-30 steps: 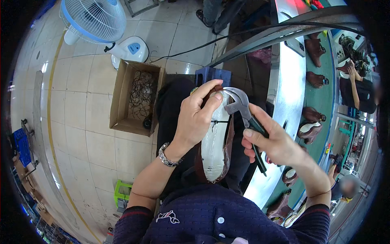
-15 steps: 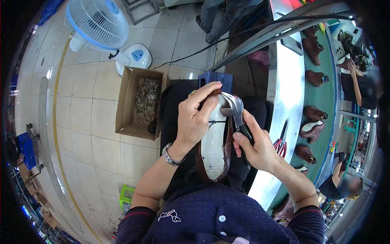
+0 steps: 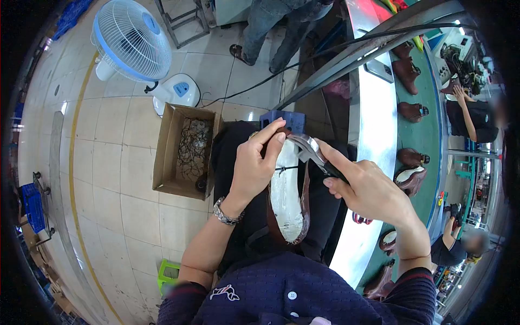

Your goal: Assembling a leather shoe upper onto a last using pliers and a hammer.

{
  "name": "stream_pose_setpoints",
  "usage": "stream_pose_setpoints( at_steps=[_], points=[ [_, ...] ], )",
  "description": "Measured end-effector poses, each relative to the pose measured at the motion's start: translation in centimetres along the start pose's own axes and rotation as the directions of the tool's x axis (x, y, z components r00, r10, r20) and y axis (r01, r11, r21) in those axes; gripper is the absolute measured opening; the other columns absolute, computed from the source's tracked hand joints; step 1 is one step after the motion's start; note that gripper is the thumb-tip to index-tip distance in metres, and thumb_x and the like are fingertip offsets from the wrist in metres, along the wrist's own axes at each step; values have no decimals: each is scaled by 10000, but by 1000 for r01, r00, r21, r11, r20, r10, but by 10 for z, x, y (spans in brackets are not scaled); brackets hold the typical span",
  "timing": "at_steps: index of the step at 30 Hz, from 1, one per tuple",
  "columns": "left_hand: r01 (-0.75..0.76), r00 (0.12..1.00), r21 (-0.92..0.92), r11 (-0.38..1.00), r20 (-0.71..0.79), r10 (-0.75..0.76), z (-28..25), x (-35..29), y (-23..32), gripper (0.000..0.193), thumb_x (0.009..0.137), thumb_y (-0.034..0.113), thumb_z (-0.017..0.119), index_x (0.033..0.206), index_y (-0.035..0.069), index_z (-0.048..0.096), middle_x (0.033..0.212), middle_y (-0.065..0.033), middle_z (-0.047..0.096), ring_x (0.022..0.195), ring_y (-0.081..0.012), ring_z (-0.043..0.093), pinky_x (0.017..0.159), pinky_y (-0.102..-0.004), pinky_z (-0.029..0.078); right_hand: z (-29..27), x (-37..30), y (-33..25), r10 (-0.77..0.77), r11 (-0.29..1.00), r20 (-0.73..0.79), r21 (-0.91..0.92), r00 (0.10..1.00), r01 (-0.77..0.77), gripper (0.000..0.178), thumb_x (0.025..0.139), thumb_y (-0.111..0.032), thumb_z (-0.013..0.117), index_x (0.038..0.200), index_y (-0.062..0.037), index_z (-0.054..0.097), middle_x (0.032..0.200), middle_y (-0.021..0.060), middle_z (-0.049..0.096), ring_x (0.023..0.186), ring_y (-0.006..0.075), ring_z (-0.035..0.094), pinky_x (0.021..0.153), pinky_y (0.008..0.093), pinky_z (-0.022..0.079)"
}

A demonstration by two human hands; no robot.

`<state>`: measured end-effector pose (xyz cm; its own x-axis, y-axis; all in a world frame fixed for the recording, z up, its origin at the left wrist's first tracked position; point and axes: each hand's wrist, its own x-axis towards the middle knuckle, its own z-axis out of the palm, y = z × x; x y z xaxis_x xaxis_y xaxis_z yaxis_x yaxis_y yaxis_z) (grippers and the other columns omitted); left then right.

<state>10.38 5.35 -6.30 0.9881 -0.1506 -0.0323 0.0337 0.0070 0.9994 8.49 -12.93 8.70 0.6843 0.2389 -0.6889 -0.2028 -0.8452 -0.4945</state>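
Note:
A brown leather shoe upper on a last, with its pale sole side (image 3: 287,208) facing up, lies across my lap. A dark cord crosses this sole near the far end. My left hand (image 3: 252,168) grips the shoe's far end, thumb on the sole side and fingers at the brown edge. My right hand (image 3: 374,187) is closed around the dark handle of metal lasting pliers (image 3: 310,147). The pliers' head meets the leather edge at the far right of the shoe. What lies between the jaws is too small to make out.
To my right runs a shiny metal ledge (image 3: 374,124) with a phone (image 3: 379,70) and red-handled scissors (image 3: 361,218). Beyond it, a green conveyor (image 3: 428,124) carries several brown shoes. A cardboard box (image 3: 162,146) of cord scraps and a fan (image 3: 132,40) stand left.
My right hand has swung outward and over, tilting the pliers from near upright to slanting down rightward. My left hand keeps its hold on the shoe. The whole view has shifted a little.

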Motion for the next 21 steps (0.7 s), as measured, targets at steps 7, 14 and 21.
stream_pose_setpoints(
  at_steps=[7, 14, 21],
  points=[
    [49, 992, 4, 999, 121, -49, -6, 2, 5, 339, 954, 143, 566, 1241, -36, 584, 1092, -188, 687, 911, -186, 664, 816, -276, 492, 40, 27, 16, -289, 905, -387, -409, 876, 118, 682, 915, -97, 587, 1515, -126, 264, 802, 224, 659, 634, 377, 654, 583, 453, 519],
    [-95, 989, 57, 994, 122, 87, -13, 2, -3, 342, 952, 112, 559, 1266, -23, 566, 1058, -168, 684, 909, -159, 634, 824, -275, 485, 26, 24, 0, -480, 871, -512, -378, 713, 315, 718, 885, -65, 604, 1510, -128, 257, 942, 248, 678, 752, 426, 660, 693, 477, 517],
    [66, 981, 59, 996, 178, -76, -22, 5, -1, 369, 951, 132, 562, 1296, 2, 558, 1068, -166, 675, 897, -154, 616, 812, -260, 472, 24, 23, 4, -454, 844, -369, -468, 811, 260, 762, 898, -109, 595, 1539, -173, 188, 750, 198, 657, 565, 330, 650, 503, 418, 523]
  ],
)
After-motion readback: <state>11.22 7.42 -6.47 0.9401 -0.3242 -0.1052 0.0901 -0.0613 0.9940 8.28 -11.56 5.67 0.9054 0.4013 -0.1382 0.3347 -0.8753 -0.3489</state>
